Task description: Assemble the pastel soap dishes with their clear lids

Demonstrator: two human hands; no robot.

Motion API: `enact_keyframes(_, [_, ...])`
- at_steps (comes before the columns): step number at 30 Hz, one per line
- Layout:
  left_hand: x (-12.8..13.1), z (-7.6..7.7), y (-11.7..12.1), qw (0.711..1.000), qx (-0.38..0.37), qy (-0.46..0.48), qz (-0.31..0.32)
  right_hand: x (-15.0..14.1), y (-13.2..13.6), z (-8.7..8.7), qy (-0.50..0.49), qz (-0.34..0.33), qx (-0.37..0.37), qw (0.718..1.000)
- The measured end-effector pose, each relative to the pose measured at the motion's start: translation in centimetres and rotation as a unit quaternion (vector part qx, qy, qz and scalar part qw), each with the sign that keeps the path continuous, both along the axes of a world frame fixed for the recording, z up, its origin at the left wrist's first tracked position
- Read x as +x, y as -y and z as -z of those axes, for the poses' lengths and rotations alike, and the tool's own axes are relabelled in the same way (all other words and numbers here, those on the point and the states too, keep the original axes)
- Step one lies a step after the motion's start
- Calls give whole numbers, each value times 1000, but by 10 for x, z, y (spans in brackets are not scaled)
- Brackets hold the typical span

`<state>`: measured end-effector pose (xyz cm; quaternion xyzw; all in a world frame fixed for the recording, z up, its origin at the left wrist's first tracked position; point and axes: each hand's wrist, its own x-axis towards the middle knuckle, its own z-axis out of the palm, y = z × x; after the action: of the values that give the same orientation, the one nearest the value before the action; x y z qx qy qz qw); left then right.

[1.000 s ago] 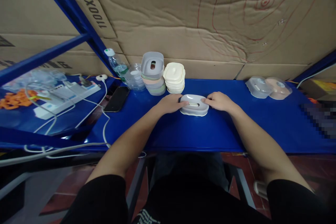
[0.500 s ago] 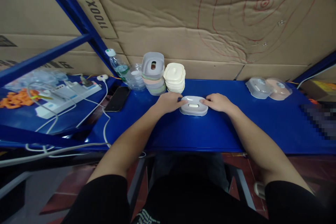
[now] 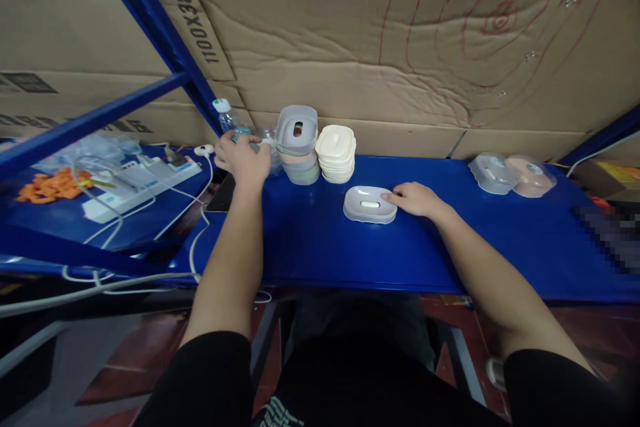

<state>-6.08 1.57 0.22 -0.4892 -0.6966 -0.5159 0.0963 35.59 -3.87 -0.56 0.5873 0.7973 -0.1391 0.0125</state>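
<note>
A shallow light-grey plastic dish (image 3: 353,197) with a white oval piece (image 3: 370,204) in its middle sits on the blue table. My right hand (image 3: 415,199) grips its right rim, thumb on top and fingers at the outer side. Over at the left, my left hand (image 3: 245,157) is open with fingers apart, reaching over clear round plastic covers (image 3: 270,138) that it partly hides; whether it touches them I cannot tell. Just right of those covers stands a stack of coloured plastic pieces (image 3: 297,130), a grey one with an oval slot uppermost. Next to it rises a cream stack (image 3: 336,144).
Behind my left hand is a water bottle (image 3: 226,118); a black phone (image 3: 220,197) lies partly under that arm. A power strip (image 3: 140,187) with cables and orange pieces (image 3: 53,185) lie left. Two clear-covered dishes (image 3: 493,173) stand right. Cardboard (image 3: 350,47) backs the table.
My left hand has let go of the grey dish and moved left to the clear covers. My right hand stays at the dish's right rim. The view has shifted slightly.
</note>
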Motion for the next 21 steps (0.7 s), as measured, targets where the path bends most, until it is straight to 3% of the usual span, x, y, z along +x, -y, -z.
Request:
enact_keyframes(4, [6,5,0,997,-77,-4,-20,0,-1,1,8,-3,5,1000])
enact_keyframes(12, [9,-3,1,995,-73,64,4,0,0,0,-7,-3,2,1000])
enact_keyframes(16, [7,-6,3,996,4,86,27,1,0,0,-8,-1,1,1000])
enact_keyframes(21, [8,-16,7,974,202,81,63,0,0,0,-7,-4,3,1000])
